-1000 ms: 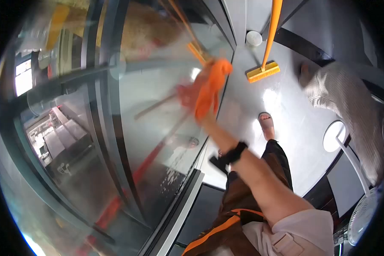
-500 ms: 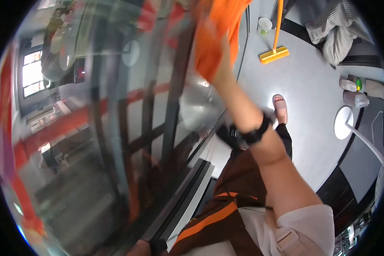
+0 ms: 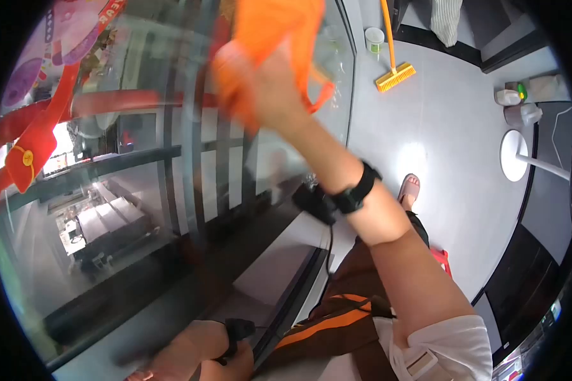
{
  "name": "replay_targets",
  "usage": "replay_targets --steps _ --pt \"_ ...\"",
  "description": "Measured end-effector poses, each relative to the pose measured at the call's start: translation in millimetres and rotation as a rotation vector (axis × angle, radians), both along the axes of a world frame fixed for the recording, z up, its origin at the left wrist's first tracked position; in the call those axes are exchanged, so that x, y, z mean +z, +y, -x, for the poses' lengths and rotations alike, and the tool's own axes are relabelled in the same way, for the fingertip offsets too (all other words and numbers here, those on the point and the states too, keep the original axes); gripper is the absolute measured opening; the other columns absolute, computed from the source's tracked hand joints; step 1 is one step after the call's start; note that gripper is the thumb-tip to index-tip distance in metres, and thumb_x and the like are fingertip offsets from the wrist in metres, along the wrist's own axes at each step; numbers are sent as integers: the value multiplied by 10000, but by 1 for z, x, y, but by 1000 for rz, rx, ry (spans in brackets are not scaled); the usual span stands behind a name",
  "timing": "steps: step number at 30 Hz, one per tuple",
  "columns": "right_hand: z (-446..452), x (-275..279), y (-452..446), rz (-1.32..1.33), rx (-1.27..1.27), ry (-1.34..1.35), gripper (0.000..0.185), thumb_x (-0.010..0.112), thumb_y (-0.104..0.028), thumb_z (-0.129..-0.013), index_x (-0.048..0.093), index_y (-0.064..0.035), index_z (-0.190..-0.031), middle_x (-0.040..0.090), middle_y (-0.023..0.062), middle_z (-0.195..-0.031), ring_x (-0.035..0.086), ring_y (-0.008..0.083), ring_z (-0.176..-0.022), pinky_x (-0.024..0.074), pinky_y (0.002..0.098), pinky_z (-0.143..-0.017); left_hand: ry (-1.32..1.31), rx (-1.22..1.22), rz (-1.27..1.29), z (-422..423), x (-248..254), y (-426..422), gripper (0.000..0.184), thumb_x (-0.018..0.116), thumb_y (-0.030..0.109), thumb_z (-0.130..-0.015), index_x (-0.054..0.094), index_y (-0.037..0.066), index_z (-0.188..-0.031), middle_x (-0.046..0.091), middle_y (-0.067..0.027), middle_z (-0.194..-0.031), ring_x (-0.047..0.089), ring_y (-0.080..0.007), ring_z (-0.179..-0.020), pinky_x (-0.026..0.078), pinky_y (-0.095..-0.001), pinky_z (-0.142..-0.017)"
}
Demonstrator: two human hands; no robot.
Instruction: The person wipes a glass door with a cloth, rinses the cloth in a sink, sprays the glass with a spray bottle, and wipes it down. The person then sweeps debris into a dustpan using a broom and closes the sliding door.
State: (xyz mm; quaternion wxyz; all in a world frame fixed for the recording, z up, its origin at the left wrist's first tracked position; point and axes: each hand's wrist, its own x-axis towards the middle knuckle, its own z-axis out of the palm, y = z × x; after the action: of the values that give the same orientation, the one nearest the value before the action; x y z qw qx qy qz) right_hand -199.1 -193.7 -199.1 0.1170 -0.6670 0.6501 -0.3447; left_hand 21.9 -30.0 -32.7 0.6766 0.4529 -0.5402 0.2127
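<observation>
Head view: a tall glass pane (image 3: pixel 335 73) fills the left half, and a pale, glossy floor (image 3: pixel 457 114) spreads over the right.
Decorations: at the upper left corner of the pane, a purple decoration (image 3: pixel 28 66) and a red band with a red pouch-like ornament (image 3: pixel 30 155).
Behind the glass: silvery metal equipment (image 3: pixel 111 219), crossed by dark bars and reflections.
Left hand: near the pane's bottom edge, the left hand (image 3: pixel 187 349) is blurred, a black strap (image 3: pixel 238 336) at its wrist; whether it grasps anything, I cannot tell.
Right hand: raised toward the pane's top edge, the right hand (image 3: pixel 268 86) is clenched on an orange cloth (image 3: pixel 276 25) — whether cloth meets glass is unclear.
Right wrist: a black band (image 3: pixel 357 189) and a dark device beside it.
Apron: brown with orange trim (image 3: pixel 333 327), beside the pane's lower edge.
Floor, near the pane's right edge: a white tub (image 3: pixel 374 39), then a yellow broom (image 3: pixel 395 76), its bristles down.
Floor, middle: one foot in a pinkish sandal (image 3: pixel 410 185); a red object (image 3: pixel 441 259) partly shows behind the leg.
Floor, far edge: striped fabric (image 3: pixel 446 22) hangs down.
Floor, right edge: containers (image 3: pixel 521 114) and — nearer — a round white base (image 3: pixel 511 155) with a stem.
</observation>
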Motion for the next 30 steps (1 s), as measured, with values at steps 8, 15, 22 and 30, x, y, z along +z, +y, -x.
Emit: replay_targets --steps 8,15,22,30 --pt "-6 -66 28 449 9 -807 660 466 -398 -871 321 77 -1305 224 226 -1416 122 418 -1324 104 500 -1066 -734 340 -47 8 -40 -3 508 538 309 -896 433 -72 -1214 505 -183 -1167 535 -285 -987 447 -388 -843" --pt "1 -78 -42 327 -100 -934 597 430 -380 -899 325 37 -1312 275 189 -1375 204 367 -1277 175 459 -1037 -384 87 62 14 -35 -22 394 425 367 -929 521 0 -1034 528 -93 -1089 535 -188 -972 462 -313 -814" --pt "-105 -72 153 218 -2 -902 537 393 -361 -926 329 -2 -1319 325 153 -1334 286 315 -1231 246 419 -1008 -23 -20 -61 46 -46 -26 344 417 380 -920 546 61 -942 527 -55 -1016 528 -160 -909 455 -310 -752" --pt "-124 -148 174 -142 -376 -1263 472 351 -340 -958 333 -47 -1328 383 111 -1287 380 257 -1178 327 372 -975 323 -362 -331 12 -96 9 617 519 607 -811 520 81 -1133 535 -59 -1170 519 -228 -1059 432 -402 -899"
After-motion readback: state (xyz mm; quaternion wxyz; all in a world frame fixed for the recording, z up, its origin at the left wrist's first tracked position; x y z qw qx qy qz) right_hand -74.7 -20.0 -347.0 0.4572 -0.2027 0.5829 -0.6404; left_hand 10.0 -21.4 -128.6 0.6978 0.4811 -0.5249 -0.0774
